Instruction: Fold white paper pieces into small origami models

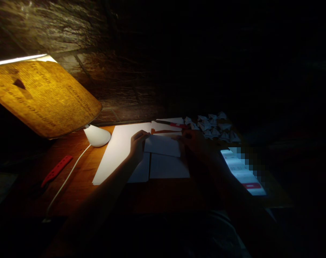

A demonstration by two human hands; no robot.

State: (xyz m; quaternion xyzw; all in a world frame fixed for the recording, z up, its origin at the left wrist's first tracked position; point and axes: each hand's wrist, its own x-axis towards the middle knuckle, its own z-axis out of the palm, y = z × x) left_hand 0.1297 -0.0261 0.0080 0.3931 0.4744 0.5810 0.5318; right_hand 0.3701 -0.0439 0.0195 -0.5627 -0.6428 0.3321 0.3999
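Note:
Between my two hands is a small rectangular sheet of white paper point(162, 146), held a little above the table. My left hand point(138, 144) pinches its upper left corner between thumb and fingers. On the opposite side, my right hand point(193, 140) is closed at the paper's right edge, mostly in shadow. Beneath lie a large stack of white sheets point(117, 152) on the left and a smaller white sheet point(169, 168) in the middle. Behind my hands, a dark-bladed tool with a red handle point(179, 125) rests across more paper pieces point(165, 127).
Several small folded white paper pieces point(212, 125) are piled at the back right. A phone with a lit screen point(243, 172) lies at the right. On the left stand a lamp with a white base point(97, 136), its cable point(68, 175), and a red-handled tool point(57, 169) on the wooden table point(82, 186).

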